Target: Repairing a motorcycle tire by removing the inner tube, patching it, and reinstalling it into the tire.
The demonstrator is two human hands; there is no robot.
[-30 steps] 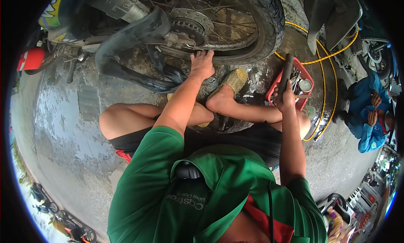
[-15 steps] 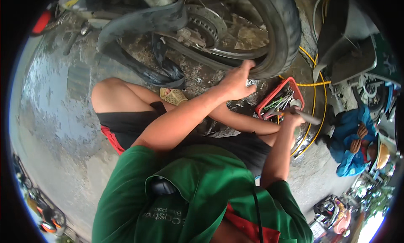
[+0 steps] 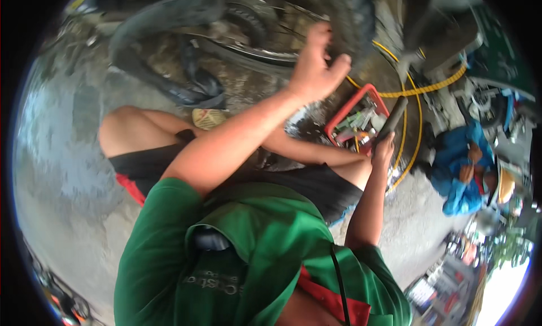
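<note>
My left hand (image 3: 316,72) is raised at the side of a black wheel tyre (image 3: 353,29). Its thumb stands apart from the bent fingers, and a gap shows between them; blur hides whether they touch the rubber. On the right, my right hand (image 3: 384,148) is closed around one end of a dark, bar-shaped tool (image 3: 393,118). This tool slants up and away over the edge of a red plastic basket (image 3: 333,123). Various small tools and parts lie in the basket. A limp black inner tube (image 3: 147,72) hangs down at the left of the wheel.
A yellow hose (image 3: 419,120) loops across the ground beside the basket. To the right, a person in blue (image 3: 460,168) with a light hat sits nearby. My bent legs (image 3: 135,131) rest on the wet concrete (image 3: 62,139). Parked motorbikes stand at the rim.
My right hand has swung the tool from pointing rightward to pointing up and away. The left hand's thumb and fingers have shifted up along the tyre. The whole view has moved slightly.
</note>
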